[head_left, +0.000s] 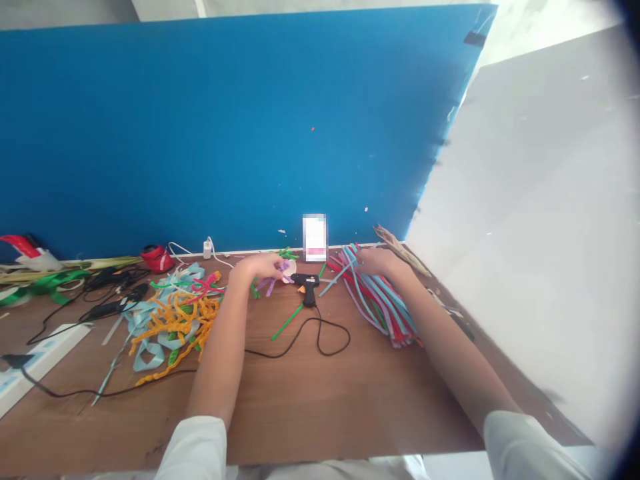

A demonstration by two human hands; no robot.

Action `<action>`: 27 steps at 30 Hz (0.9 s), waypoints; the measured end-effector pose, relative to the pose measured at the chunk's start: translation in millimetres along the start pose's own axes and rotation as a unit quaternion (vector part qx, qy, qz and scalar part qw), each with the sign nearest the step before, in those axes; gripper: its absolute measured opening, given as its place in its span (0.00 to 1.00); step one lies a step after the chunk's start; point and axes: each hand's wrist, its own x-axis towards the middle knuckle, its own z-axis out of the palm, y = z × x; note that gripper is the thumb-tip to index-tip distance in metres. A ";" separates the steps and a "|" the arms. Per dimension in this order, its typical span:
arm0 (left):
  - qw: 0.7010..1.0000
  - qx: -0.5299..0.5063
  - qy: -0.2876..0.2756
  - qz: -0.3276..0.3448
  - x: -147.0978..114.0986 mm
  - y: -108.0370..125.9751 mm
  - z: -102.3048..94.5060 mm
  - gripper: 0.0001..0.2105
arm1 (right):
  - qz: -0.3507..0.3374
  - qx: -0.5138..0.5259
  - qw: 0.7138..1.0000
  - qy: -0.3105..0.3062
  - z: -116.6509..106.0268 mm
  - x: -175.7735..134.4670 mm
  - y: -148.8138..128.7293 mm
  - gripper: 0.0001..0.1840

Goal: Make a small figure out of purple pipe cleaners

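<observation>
My left hand (265, 265) is closed at the back of the table, its fingertips pinching a small purple pipe-cleaner piece (286, 267) beside a pale round roll (291, 272). My right hand (375, 260) reaches to the top end of a bundle of red, light blue and lilac pipe cleaners (383, 303). Its fingers are closed around light blue pipe cleaners (349, 257) there; how many is hidden. A black glue gun (309, 285) lies between my hands. Green pipe-cleaner pieces (287, 254) are just behind my left hand.
Orange pipe cleaners (175, 317) and light blue ribbon (150, 357) lie tangled at left, near a white power strip (43, 363). A black cord (280, 355) loops across the table. A blurred phone-like screen (315, 238) stands against the blue partition (225, 133).
</observation>
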 end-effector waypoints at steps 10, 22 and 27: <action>0.990 -0.106 0.057 -0.076 -17.5 -48.4 -24.7 0.11 | 0.001 0.017 1.000 -0.010 1.0 1.8 3.6 0.19; 0.949 -0.226 0.195 -0.105 -7.9 -61.0 -14.8 0.18 | 0.032 0.022 0.999 -0.001 4.6 6.4 11.9 0.21; 0.950 -0.213 0.197 -0.112 2.8 -69.5 -10.0 0.14 | 0.044 0.023 0.999 -0.005 9.0 11.3 11.3 0.22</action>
